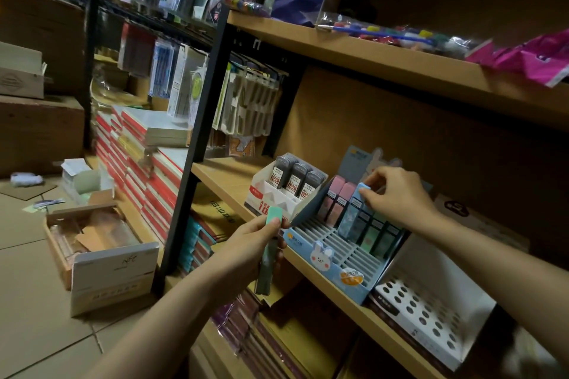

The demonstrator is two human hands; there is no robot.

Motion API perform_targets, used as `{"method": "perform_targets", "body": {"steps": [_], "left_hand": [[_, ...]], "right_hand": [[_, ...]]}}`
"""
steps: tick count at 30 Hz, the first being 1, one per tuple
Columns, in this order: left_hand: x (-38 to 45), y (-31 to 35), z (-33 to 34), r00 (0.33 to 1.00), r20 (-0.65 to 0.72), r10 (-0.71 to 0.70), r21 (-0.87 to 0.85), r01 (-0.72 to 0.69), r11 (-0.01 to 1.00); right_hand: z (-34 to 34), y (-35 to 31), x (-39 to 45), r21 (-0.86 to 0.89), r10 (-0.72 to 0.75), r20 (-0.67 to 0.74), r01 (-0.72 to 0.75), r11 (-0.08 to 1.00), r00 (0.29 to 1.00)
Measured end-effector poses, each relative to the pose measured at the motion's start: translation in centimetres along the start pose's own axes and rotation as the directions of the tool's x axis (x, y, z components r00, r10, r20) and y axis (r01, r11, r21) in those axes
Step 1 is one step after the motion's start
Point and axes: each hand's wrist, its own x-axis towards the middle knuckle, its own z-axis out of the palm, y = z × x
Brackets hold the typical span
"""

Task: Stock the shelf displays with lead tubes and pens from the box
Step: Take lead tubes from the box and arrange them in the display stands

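My left hand (249, 248) grips a green lead tube (268, 258) upright, just in front of the shelf edge. My right hand (397, 195) pinches the top of a blue lead tube (354, 212) that stands in a slot of the blue rabbit display box (323, 258) on the middle shelf. Pink tubes (337, 198) and green tubes (374, 235) stand in the same box. Its front slots hold nothing. A white display (268, 191) to the left holds three grey lead tubes (294, 177). A white holed pen display (431, 314) stands to the right.
An open cardboard box (101, 243) sits on the tiled floor at lower left, beside stacked red-edged notebooks (147, 175). The upper wooden shelf (385, 61) carries packaged items. A black upright post (197, 144) separates this shelf from hanging packs at left.
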Motion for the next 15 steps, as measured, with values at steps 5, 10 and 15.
{"method": "perform_targets", "body": {"steps": [5, 10, 15], "left_hand": [[0.2, -0.2, 0.9, 1.0, -0.002, -0.009, 0.089, 0.009, 0.996], [-0.1, -0.4, 1.1, 0.999, 0.038, -0.031, 0.06, 0.028, 0.998], [0.0, -0.7, 1.0, 1.0, -0.004, -0.016, 0.098, 0.017, 0.995]], "right_hand": [[0.4, 0.2, -0.1, -0.023, 0.011, -0.009, -0.011, 1.0, 1.0], [1.7, -0.2, -0.7, 0.004, 0.013, -0.052, -0.013, 1.0, 0.999], [2.4, -0.5, -1.2, -0.022, -0.035, -0.109, 0.033, 0.999, 0.993]]}}
